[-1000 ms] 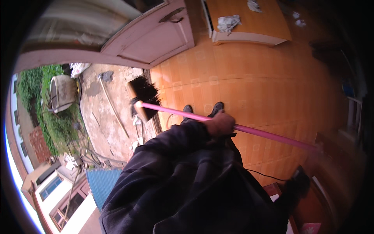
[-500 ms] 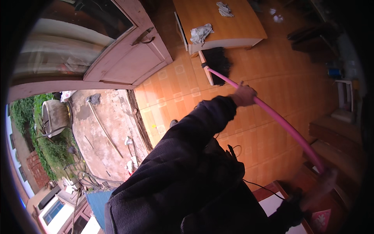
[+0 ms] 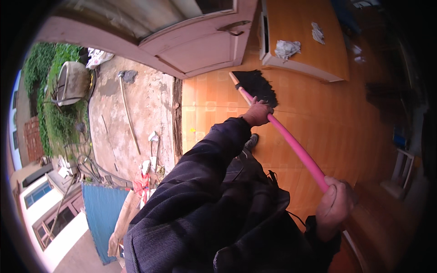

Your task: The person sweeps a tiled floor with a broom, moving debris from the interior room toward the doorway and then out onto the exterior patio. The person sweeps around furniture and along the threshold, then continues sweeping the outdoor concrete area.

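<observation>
Orange tiled floor (image 3: 314, 118) just inside an open pinkish door (image 3: 205, 52), with a rough yard (image 3: 107, 98) past the sill (image 3: 177, 127). Half a second ago the broom (image 3: 298, 149) had its black bristles (image 3: 257, 86) right by the wooden cabinet (image 3: 300, 25)'s near left corner; now they're clear of that corner, closer to the floor's sill edge, so I'd say the sweeping end covers a fresh patch. Left hand (image 3: 258, 113) is wrapped round the handle near the bristles, one finger seemingly pointing along it. Right hand (image 3: 336, 204) has its fingers curled round the upper end, no gap visible
</observation>
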`<state>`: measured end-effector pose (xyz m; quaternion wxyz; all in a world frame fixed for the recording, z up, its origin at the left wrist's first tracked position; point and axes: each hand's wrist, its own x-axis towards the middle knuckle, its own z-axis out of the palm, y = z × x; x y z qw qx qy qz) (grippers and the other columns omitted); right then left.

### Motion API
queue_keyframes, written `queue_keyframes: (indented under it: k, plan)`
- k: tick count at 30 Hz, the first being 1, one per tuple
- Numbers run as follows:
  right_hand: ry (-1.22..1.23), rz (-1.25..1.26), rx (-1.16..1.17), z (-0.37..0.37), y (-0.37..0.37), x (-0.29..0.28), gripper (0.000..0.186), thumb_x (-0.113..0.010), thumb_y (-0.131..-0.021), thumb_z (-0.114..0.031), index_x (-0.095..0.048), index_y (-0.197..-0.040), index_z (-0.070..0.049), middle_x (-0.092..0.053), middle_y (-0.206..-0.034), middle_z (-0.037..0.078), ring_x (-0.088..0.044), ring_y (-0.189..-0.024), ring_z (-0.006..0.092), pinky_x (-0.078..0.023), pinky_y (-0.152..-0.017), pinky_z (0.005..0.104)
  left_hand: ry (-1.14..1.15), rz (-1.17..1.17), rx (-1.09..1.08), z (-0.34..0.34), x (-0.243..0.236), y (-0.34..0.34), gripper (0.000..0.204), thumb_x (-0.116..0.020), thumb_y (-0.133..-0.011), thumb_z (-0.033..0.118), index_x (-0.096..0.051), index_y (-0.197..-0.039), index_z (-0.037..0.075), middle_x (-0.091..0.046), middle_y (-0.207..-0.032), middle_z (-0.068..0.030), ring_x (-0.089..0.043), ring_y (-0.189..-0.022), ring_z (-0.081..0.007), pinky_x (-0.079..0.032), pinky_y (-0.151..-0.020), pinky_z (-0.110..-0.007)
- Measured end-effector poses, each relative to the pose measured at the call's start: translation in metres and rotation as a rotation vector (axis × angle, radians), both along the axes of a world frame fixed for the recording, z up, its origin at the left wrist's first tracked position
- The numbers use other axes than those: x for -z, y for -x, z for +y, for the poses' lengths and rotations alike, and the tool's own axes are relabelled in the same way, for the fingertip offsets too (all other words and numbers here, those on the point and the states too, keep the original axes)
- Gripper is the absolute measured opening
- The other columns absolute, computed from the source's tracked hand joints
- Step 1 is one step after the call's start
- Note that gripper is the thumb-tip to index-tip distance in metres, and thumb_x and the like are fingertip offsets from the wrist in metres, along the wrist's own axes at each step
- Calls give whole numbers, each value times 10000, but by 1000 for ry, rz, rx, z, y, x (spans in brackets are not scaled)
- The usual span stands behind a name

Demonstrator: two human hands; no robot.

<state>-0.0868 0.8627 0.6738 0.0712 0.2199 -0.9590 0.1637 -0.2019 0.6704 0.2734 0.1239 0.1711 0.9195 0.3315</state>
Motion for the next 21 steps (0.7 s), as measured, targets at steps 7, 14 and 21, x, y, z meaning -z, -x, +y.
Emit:
queue_keyframes:
  k: [7, 14, 21]
  plan:
    - [270, -87, -113, -56, -3, 47, 132, -561, -945, -44, -658, -899, 34, -666, -775, 160, -653, -649, 323, -517, -597, 385, 265, -106, -84, -132, 11, -66, 235, -659, -849, 359, -748, -994, 198, -690, -1069, -36, -564, -1201, -291, -249, -1122, -677]
    - [521, -467, 128, -77, -16, 98, 206, -489, -993, -62, -648, -919, 45, -678, -816, 177, -671, -722, 236, -516, -674, 331, 432, -210, -159, -237, -2, -139, 272, -644, -868, 423, -760, -978, 202, -721, -970, -29, -608, -1136, -282, -262, -1110, -682]
    - [669, -585, 702, -11, -8, 87, 357, -452, -1038, -275, -629, -860, -22, -523, -708, -5, -414, -593, 76, -328, -534, 248, 361, -139, 54, -210, -48, -147, 277, -688, -809, 458, -745, -836, 188, -717, -808, -70, -679, -965, -267, -293, -1146, -579]
